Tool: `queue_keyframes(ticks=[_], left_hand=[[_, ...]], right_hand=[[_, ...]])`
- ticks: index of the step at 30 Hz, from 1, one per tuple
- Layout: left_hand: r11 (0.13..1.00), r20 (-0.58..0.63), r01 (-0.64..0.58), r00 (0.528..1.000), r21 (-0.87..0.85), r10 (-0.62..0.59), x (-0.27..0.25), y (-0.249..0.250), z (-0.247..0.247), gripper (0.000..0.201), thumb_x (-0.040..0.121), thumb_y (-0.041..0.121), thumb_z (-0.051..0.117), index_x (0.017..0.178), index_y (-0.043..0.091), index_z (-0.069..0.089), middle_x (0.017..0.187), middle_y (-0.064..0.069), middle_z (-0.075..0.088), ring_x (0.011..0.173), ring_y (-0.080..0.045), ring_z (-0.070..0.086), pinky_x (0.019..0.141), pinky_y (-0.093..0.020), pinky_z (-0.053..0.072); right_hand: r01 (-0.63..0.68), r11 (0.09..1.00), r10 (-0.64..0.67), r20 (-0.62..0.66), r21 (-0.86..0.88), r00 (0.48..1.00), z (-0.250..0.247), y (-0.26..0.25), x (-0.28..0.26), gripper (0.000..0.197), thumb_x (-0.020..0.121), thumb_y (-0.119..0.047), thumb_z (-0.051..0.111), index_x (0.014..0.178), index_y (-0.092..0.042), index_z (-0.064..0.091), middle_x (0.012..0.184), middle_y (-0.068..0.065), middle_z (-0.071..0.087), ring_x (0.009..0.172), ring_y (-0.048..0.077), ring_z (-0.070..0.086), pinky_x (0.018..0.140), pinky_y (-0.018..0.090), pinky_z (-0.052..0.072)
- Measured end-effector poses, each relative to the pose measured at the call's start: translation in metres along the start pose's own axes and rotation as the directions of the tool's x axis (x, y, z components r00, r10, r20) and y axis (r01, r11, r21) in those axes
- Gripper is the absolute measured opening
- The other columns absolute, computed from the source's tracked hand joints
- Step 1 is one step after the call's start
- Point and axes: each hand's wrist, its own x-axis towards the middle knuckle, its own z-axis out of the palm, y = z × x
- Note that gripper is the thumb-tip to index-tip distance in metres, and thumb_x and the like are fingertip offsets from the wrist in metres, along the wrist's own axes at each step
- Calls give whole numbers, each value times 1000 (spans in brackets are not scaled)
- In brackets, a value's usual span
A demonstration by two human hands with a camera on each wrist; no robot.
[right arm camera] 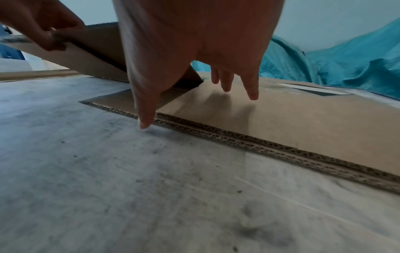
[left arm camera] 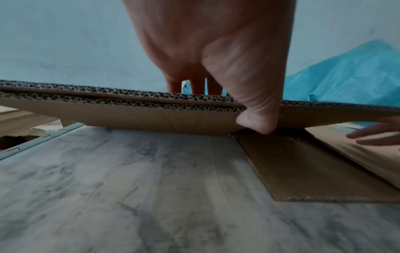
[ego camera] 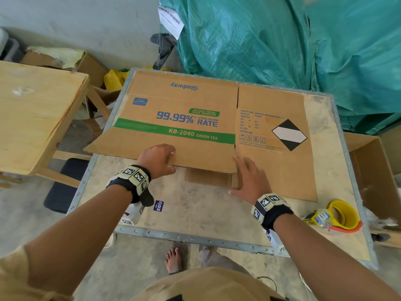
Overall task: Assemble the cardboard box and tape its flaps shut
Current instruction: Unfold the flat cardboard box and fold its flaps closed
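Pale plywood makes up the side table (ego camera: 32, 109) at the far left, standing apart from the main work table (ego camera: 195, 213), whose top is dusty and edged in metal strip. On that work table lies the flattened cardboard box (ego camera: 195, 127), printed side up with blue and green lettering, its left corner jutting past the table's edge. The left hand (ego camera: 157, 159) grips the near flap of the long printed panel: fingers lie on top, and the left wrist view shows the thumb (left arm camera: 257, 119) tucked under the doubled corrugated edge, so the flap rides clear of the table. A small purple sticker (ego camera: 158, 205) sits on the tabletop just below that wrist. Further right, the right hand (ego camera: 249, 181) is spread with straight fingers over the neighbouring flap, near the slit between the two panels; the right wrist view shows its thumb tip (right arm camera: 145, 123) down at the flap's edge and the other fingertips just above the cardboard. At the table's near right corner rests a yellow tape dispenser (ego camera: 338, 216). Teal tarpaulin (ego camera: 282, 40) is heaped behind the table.
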Motion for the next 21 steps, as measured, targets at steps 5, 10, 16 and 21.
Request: queue_keyframes(ticks=[5, 10, 16, 21], left_hand=[[998, -1, 35, 999, -43, -35, -2, 2, -2, 48, 72, 33, 69, 117, 21, 55, 120, 2, 60, 101, -23, 58, 76, -29, 41], [998, 6, 40, 999, -42, -40, -2, 4, -4, 48, 74, 33, 69, 118, 21, 54, 120, 1, 60, 101, -23, 58, 75, -28, 40], [996, -24, 52, 998, -66, -54, -4, 5, -9, 47, 73, 33, 69, 117, 21, 56, 119, 2, 61, 101, -23, 59, 75, -28, 41], [998, -86, 12, 996, -65, -17, -5, 7, -22, 46, 72, 35, 70, 114, 21, 58, 119, 4, 58, 104, -20, 57, 77, -28, 41]], right_hand=[[-40, 996, 42, 22, -84, 999, -1, 11, 1, 113, 67, -53, 78, 152, -25, 8, 151, 8, 30, 132, 27, 40, 99, 46, 40], [48, 991, -43, 40, -128, 998, -6, 9, 1, 88, 70, -50, 70, 142, -23, 27, 135, 4, 47, 119, 28, 48, 92, 45, 43], [36, 999, -37, -14, -19, 999, -27, 4, -11, 62, 78, -41, 64, 133, -20, 43, 126, 3, 52, 113, 26, 49, 94, 39, 43], [52, 997, -43, -149, 54, 988, -49, 4, -16, 48, 79, -36, 59, 125, -23, 50, 121, -2, 57, 103, 22, 54, 77, 28, 41]])
